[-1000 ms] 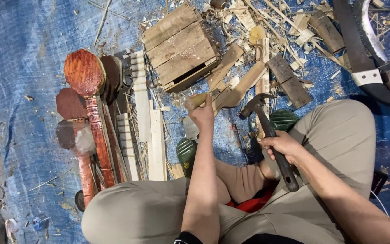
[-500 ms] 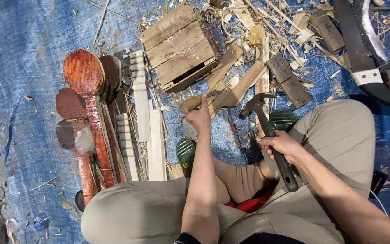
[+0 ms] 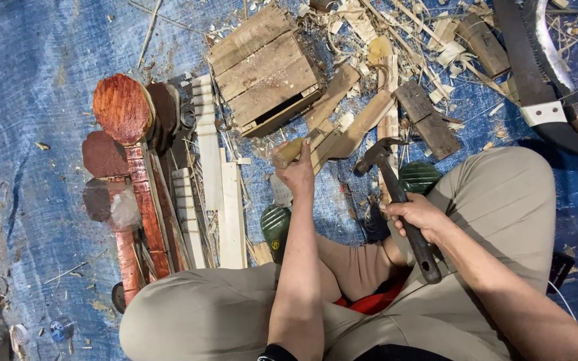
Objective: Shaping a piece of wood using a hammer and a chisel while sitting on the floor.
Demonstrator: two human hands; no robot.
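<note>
A blue tarp (image 3: pixel 48 200) covers the ground, littered with wood chips. Over it, between the seated person's knees, the left hand (image 3: pixel 297 175) is closed around a short wooden handle (image 3: pixel 287 151), whose far end is hidden among the scraps. The right hand (image 3: pixel 417 215) grips a hammer (image 3: pixel 396 194) by its dark shaft, head raised just beside the handle. Beyond lies a small wooden crate (image 3: pixel 262 67); to the left, reddish carved pieces (image 3: pixel 123 110); a curved saw (image 3: pixel 536 73) lies at top right.
</note>
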